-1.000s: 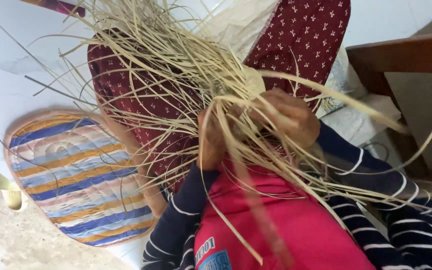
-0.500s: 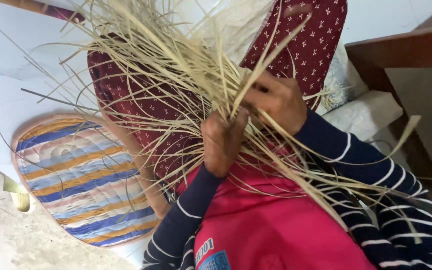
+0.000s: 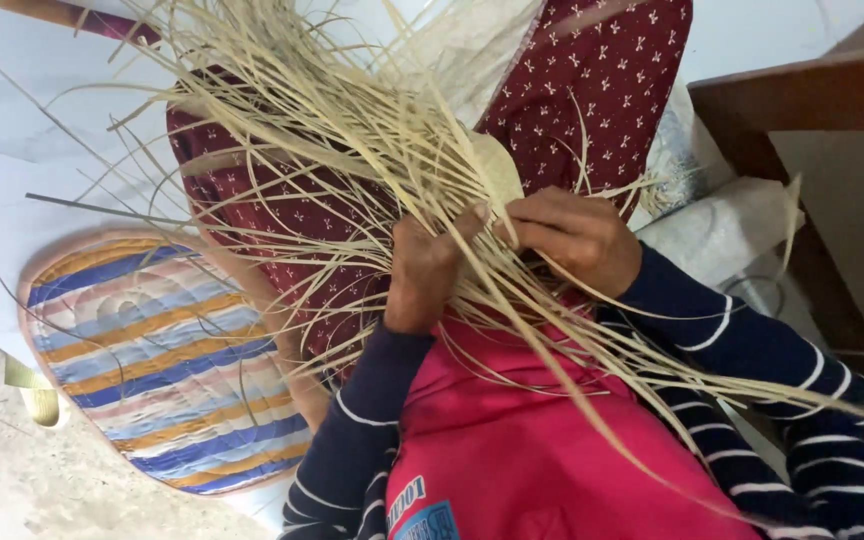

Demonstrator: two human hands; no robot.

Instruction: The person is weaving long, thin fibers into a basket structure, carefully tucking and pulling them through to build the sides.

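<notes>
A loose fan of pale dry straw strips (image 3: 332, 130) spreads from my lap towards the upper left, over maroon patterned cloth (image 3: 272, 230). My left hand (image 3: 422, 270) grips a bunch of the strips near where they meet. Close beside it, my right hand (image 3: 572, 240) pinches strips at a small flat woven patch (image 3: 497, 170). Long strips trail down to the right across my striped navy sleeves and pink top (image 3: 512, 450).
A woven mat with blue, orange and pink stripes (image 3: 152, 360) lies on the floor at the left. A dark wooden piece of furniture (image 3: 802, 120) stands at the right, with a white bag (image 3: 722, 230) beside it. A yellowish strip (image 3: 32, 390) lies on the concrete floor.
Both hands have shifted upward and closer together on the straw. The strips have been regathered; one long strip at the right has swung downward.
</notes>
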